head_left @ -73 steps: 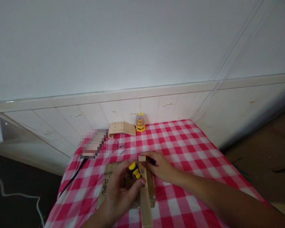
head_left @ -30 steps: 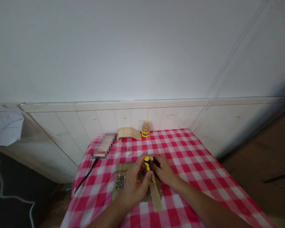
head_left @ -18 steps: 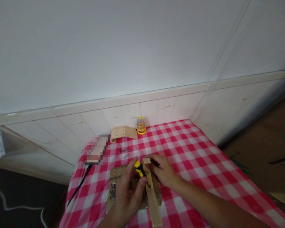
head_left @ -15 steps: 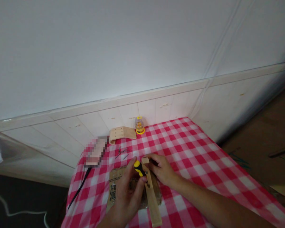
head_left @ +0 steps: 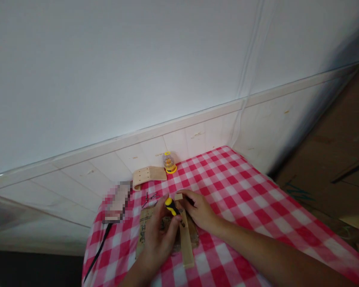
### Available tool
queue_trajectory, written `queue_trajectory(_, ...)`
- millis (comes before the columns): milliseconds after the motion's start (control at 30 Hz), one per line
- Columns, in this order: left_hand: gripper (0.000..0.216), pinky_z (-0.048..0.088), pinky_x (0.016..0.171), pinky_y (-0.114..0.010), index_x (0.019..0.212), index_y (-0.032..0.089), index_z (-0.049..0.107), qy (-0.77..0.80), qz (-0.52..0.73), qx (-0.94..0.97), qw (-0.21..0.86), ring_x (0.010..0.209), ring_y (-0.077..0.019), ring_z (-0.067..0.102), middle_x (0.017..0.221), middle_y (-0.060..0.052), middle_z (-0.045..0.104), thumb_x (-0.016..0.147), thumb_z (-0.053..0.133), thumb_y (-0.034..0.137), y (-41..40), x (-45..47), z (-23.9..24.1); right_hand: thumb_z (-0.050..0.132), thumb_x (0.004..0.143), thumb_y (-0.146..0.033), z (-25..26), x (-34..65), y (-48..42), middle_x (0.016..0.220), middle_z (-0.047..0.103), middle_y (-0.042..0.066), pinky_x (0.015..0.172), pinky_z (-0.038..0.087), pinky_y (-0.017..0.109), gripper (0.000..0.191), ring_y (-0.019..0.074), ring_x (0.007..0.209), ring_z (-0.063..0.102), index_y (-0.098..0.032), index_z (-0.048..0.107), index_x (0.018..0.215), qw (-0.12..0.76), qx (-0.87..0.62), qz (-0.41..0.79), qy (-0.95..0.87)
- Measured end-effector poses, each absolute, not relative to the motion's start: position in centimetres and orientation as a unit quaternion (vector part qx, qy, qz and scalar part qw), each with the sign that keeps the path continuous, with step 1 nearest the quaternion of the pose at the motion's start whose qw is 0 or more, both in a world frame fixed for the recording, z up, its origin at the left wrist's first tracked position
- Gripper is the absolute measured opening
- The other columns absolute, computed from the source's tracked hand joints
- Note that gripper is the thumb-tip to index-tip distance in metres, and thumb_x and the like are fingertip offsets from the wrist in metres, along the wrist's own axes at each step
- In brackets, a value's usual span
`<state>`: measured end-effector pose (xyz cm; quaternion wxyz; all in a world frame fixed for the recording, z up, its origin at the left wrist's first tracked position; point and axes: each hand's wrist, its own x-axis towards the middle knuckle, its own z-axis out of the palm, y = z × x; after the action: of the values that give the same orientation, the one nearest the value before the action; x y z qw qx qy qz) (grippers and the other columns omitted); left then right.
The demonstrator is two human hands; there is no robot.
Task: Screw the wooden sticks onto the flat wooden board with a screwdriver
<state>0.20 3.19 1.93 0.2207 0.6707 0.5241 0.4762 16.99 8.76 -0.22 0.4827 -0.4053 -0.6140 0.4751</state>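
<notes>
My left hand is closed round a short yellow-and-black screwdriver, held at a tilt. Its lower end is beside a dark screw or hole in a narrow, pale wooden bar; I cannot tell whether they touch. My right hand grips the far end of that bar, thumb and fingers about its sides. Under the bar and my left hand lies a brown cardboard sheet with small metal parts on it, partly hidden by the hand.
A bent plywood piece with holes stands against the wall, beside a clear-and-yellow bit holder. Several loose screws lie before it. A blurred-out device with a black cord is at the left. A checked cloth covers the table.
The view has turned, shifting everything a little to the left. The screwdriver stays in my left hand at the bar, and my right hand keeps its grip.
</notes>
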Motion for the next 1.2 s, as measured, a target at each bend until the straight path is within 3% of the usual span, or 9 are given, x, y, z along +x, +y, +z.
queue_trajectory(133,0.051,0.063,0.085,-0.037,0.135,0.022,0.059,0.525,0.503,0.646,0.232,0.098,-0.0242,0.076,0.116,-0.010,0.074,0.089,0.071,0.039,3.1,0.2,1.4,0.059,0.094,-0.019,-0.5,17.0,8.6,0.100,0.075,0.006,0.079,0.055,0.033,0.029,0.0202,0.089,0.071,-0.020,0.070,0.121,0.487,-0.418,0.470,-0.607)
queue_trajectory(267,0.048,0.064,0.076,-0.033,0.131,0.023,0.062,0.531,0.517,0.626,0.242,0.086,-0.0211,0.076,0.103,-0.006,0.075,0.087,0.073,0.038,3.3,0.4,1.7,0.060,0.094,-0.021,-0.5,17.3,8.5,0.096,0.074,0.005,0.073,0.054,0.032,0.030,0.0199,0.084,0.070,-0.022,0.070,0.121,0.468,-0.434,0.464,-0.614)
queue_trajectory(367,0.046,0.064,0.084,-0.035,0.130,0.023,0.064,0.520,0.520,0.637,0.232,0.097,-0.0231,0.076,0.112,-0.007,0.076,0.086,0.074,0.034,3.4,0.3,1.7,0.062,0.093,-0.022,-0.3,17.4,8.5,0.099,0.074,0.005,0.075,0.055,0.032,0.030,0.0206,0.088,0.070,-0.022,0.070,0.122,0.460,-0.443,0.460,-0.616)
queue_trajectory(733,0.054,0.062,0.081,-0.028,0.145,0.027,0.055,0.450,0.505,0.686,0.270,0.094,-0.0184,0.076,0.108,-0.004,0.079,0.093,0.066,0.020,3.2,0.0,0.7,0.061,0.091,-0.022,-0.2,17.7,8.6,0.103,0.078,0.006,0.080,0.057,0.034,0.025,0.0207,0.090,0.073,-0.022,0.070,0.114,0.451,-0.441,0.461,-0.624)
queue_trajectory(1000,0.057,0.060,0.089,-0.032,0.154,0.030,0.041,0.428,0.476,0.688,0.342,0.102,-0.0187,0.074,0.116,-0.005,0.077,0.100,0.056,0.022,2.9,-0.2,0.9,0.062,0.090,-0.023,-0.7,17.7,8.8,0.105,0.078,0.006,0.084,0.057,0.036,0.025,0.0219,0.094,0.073,-0.022,0.070,0.114,0.450,-0.441,0.465,-0.621)
queue_trajectory(1100,0.052,0.059,0.093,-0.034,0.152,0.028,0.046,0.428,0.473,0.665,0.387,0.109,-0.0209,0.073,0.121,-0.007,0.075,0.101,0.056,0.026,2.9,0.0,0.9,0.061,0.090,-0.022,-0.5,17.7,8.7,0.104,0.077,0.006,0.084,0.056,0.036,0.024,0.0219,0.094,0.073,-0.022,0.071,0.112,0.447,-0.435,0.468,-0.626)
queue_trajectory(1200,0.045,0.061,0.081,-0.030,0.140,0.023,0.056,0.448,0.507,0.595,0.434,0.099,-0.0216,0.075,0.112,-0.008,0.076,0.098,0.061,0.037,3.2,0.5,1.2,0.060,0.090,-0.021,-0.1,17.6,8.7,0.100,0.077,0.006,0.083,0.055,0.035,0.021,0.0220,0.092,0.072,-0.021,0.072,0.108,0.438,-0.440,0.456,-0.637)
